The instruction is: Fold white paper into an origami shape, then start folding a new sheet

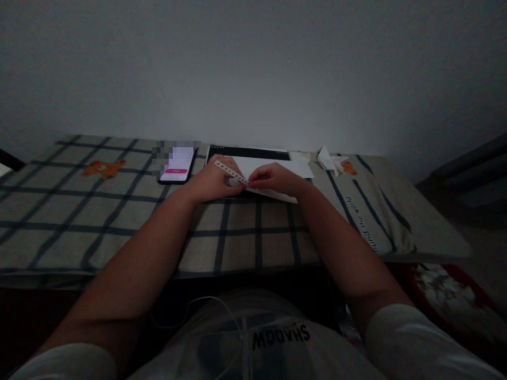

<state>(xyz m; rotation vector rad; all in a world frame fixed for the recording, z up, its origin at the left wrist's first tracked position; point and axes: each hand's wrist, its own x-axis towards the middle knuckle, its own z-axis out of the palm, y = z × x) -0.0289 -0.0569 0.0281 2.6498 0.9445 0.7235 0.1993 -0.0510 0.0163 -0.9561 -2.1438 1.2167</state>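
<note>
A white strip of paper (pixel 232 172) with a row of dark holes slants between my hands. It looks like the punched edge of a white sheet; whether the two are joined I cannot tell. My left hand (pixel 214 178) is closed, its thumb and fingers on the strip and the paper under it. My right hand (pixel 277 178) pinches the lower end of the strip, fingertips close to my left thumb. White paper (pixel 253 164) lies beneath and between both hands, with one corner sticking out below my right wrist. Behind it shows a flat black panel (pixel 249 153) with small white marks along its top edge.
A lit phone (pixel 177 164) lies left of my hands. Crumpled white paper (pixel 330 161) sits to the right, near another white sheet (pixel 303 168). The checked tablecloth (pixel 237 232) covers the table, against a grey wall (pixel 253 74). A red container (pixel 455 285) with whitish scraps stands below right.
</note>
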